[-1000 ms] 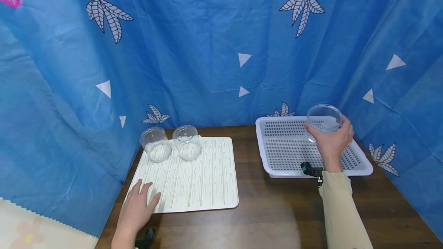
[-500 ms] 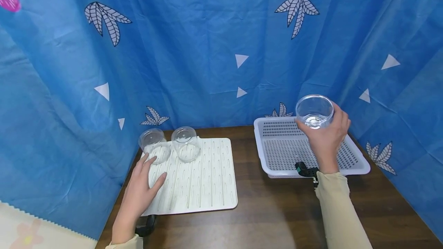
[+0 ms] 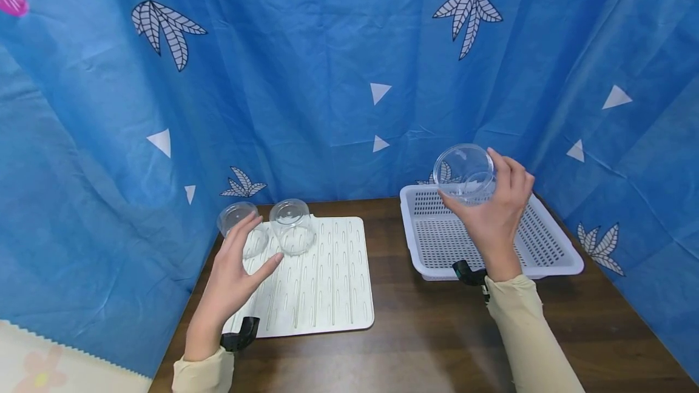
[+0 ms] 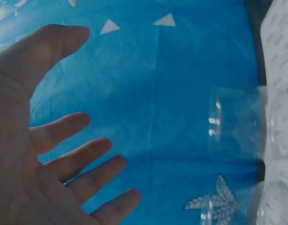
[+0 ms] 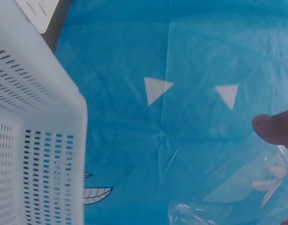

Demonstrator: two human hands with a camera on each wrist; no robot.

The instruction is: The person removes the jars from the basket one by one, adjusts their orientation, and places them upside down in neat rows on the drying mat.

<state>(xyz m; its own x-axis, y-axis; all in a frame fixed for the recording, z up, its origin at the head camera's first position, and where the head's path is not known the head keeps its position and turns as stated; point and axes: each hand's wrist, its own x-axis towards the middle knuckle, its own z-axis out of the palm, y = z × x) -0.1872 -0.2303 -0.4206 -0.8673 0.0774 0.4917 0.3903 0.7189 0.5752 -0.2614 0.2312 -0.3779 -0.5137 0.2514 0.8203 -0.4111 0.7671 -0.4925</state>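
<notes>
My right hand (image 3: 499, 223) grips a clear plastic cup (image 3: 464, 168) between thumb and fingers, raised above the white perforated basket (image 3: 413, 241). The cup is tilted, its round mouth turned toward the head camera and the left. In the right wrist view, only a thumb tip and part of the clear cup (image 5: 228, 187) show at the right edge. My left hand (image 3: 232, 278) hovers over the white ribbed mat (image 3: 341, 290), fingers spread and holding nothing. Two more clear cups, one on the right (image 3: 293, 229) and one on the left (image 3: 232, 212), stand upside down at the mat's back left; fingers partly cover the left one.
A brown wooden table (image 3: 393, 332) carries the mat on the left and the basket on the right. A blue patterned curtain (image 3: 327, 108) hangs close behind and along both sides. Pale cloth (image 3: 54, 362) shows at the lower left.
The right hand has lifted the cup, moved it left and tilted its mouth leftward. The left hand has moved forward and rightward over the mat, toward the standing cups.
</notes>
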